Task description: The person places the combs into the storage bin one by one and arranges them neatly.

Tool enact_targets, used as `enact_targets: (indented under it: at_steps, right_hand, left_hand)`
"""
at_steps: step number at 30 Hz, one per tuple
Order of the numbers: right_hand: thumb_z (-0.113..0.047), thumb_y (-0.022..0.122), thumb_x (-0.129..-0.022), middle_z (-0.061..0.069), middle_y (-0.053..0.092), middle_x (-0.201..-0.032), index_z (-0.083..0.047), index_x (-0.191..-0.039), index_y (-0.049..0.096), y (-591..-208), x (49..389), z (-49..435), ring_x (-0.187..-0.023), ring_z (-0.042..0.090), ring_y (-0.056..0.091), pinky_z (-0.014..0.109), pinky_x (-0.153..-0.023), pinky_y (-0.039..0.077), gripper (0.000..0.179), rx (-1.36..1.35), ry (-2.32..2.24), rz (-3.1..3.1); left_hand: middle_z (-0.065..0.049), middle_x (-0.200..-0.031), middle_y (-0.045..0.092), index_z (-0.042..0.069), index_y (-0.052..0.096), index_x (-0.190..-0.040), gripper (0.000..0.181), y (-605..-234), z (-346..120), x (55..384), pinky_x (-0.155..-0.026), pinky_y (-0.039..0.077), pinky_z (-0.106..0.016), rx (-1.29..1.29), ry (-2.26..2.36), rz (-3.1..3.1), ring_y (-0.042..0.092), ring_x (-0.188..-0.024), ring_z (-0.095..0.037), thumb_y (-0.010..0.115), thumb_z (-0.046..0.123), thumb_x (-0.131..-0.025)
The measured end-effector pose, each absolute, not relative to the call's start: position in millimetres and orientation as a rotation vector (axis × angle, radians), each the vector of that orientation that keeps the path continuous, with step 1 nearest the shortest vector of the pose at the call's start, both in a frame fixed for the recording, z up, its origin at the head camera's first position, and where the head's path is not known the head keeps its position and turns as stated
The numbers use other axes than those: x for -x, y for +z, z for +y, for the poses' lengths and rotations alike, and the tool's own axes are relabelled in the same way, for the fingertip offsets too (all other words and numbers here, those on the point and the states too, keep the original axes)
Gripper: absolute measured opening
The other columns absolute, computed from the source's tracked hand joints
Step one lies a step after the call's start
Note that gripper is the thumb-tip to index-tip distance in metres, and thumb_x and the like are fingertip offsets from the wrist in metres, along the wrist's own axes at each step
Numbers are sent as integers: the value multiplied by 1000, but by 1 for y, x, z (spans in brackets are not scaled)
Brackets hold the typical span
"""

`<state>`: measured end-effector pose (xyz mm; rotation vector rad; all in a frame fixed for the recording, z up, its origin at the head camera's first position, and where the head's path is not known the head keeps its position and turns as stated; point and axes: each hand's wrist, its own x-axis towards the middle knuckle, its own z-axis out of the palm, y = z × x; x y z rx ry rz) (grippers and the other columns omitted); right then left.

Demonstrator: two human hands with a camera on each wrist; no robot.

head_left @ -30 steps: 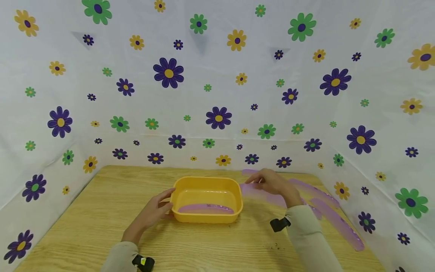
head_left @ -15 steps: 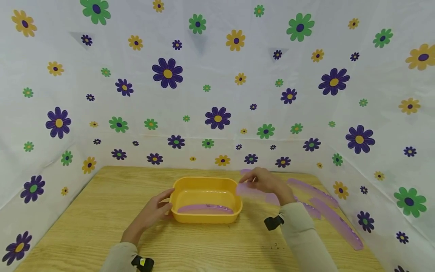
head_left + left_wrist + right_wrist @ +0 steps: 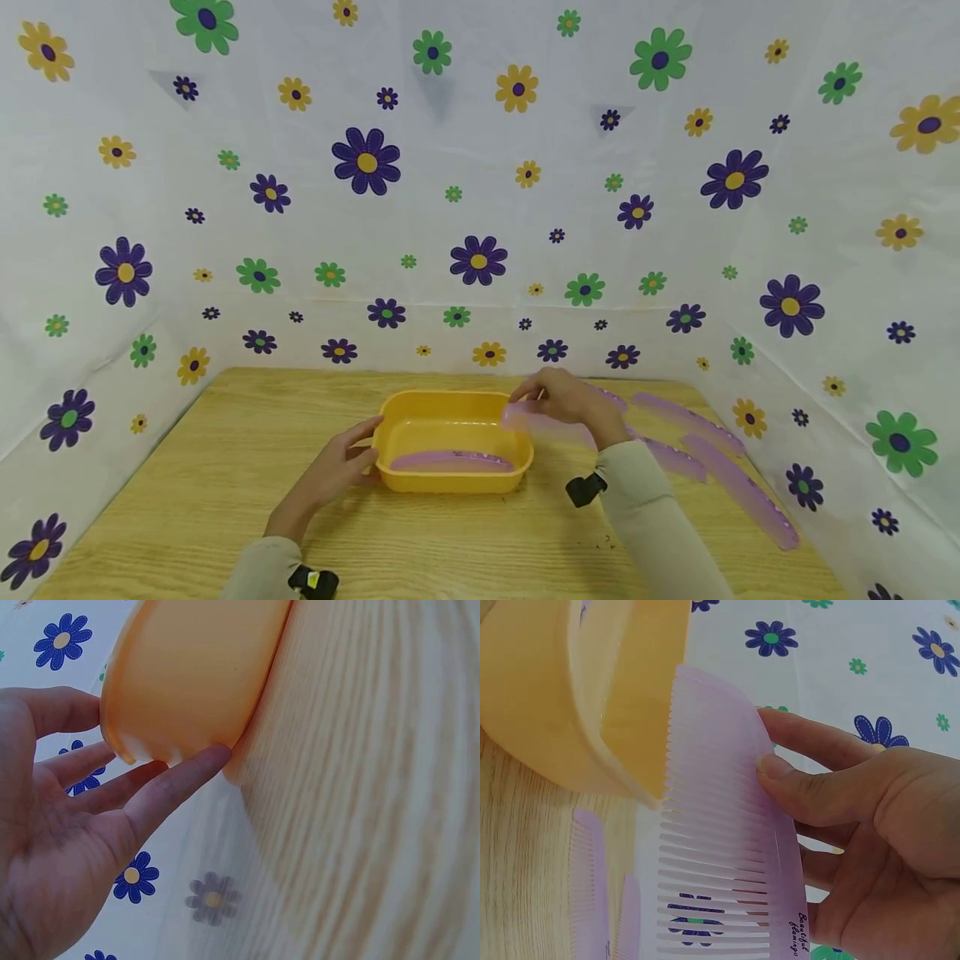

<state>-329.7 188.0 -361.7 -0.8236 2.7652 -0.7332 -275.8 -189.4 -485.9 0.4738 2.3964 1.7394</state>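
My right hand [image 3: 562,397] pinches a translucent lilac comb [image 3: 778,847] by its spine between thumb and fingers. The comb's leading end reaches over the right rim of a yellow plastic basin [image 3: 408,482], and its teeth face the basin in the right wrist view. Inside the basin, another lilac comb [image 3: 450,462] lies along the front side. My left hand [image 3: 339,468] touches the basin's left end, its fingers [image 3: 180,780] spread and fairly straight against the outer wall and rim. Lettering shows on the held comb's spine.
Several more lilac combs lie right of the basin, including a long comb [image 3: 742,492] slanting toward the right edge and another comb [image 3: 686,421] behind it. A wooden table [image 3: 420,550] carries everything. White flower-print sheeting [image 3: 420,225] stands around its back and sides.
My right hand has moved left with the comb, bringing its end from beside the basin to over the right rim. The left hand stays at the basin's left end.
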Motion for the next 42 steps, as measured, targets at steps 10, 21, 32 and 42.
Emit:
enact_targets:
  at_steps: [10, 21, 32, 42]
  right_hand:
    - [4, 62, -98, 11, 75, -109, -11, -116, 80, -360, 334, 167, -91, 20, 62, 35, -90, 62, 30, 829, -725, 2747]
    - [7, 62, -97, 12, 76, -109, -9, -117, 79, -353, 335, 144, -90, 20, 63, 32, -89, 62, 31, 886, -753, 2719]
    - [6, 63, -97, 11, 76, -110, -9, -116, 79, -356, 339, 118, -90, 19, 61, 28, -88, 61, 29, 936, -722, 2711]
    - [5, 61, -98, 10, 73, -116, -12, -116, 80, -358, 339, 96, -100, 21, 61, 38, -99, 59, 32, 880, -789, 2677]
  left_hand:
    - [-35, -160, 32, -2, 26, -161, 60, -487, -191, 277, -89, 64, -43, -500, 1755, 2380, 51, -136, -54, 49, 5, -106]
    - [-35, -160, 32, -2, 26, -161, 60, -488, -191, 277, -89, 64, -43, -500, 1765, 2371, 51, -137, -54, 49, 5, -106]
    - [-34, -160, 32, -1, 26, -161, 60, -488, -192, 276, -90, 64, -43, -497, 1763, 2371, 51, -137, -53, 49, 6, -106]
    - [-33, -162, 32, 0, 28, -161, 61, -487, -192, 276, -89, 64, -43, -477, 1747, 2387, 52, -137, -52, 51, 7, -106]
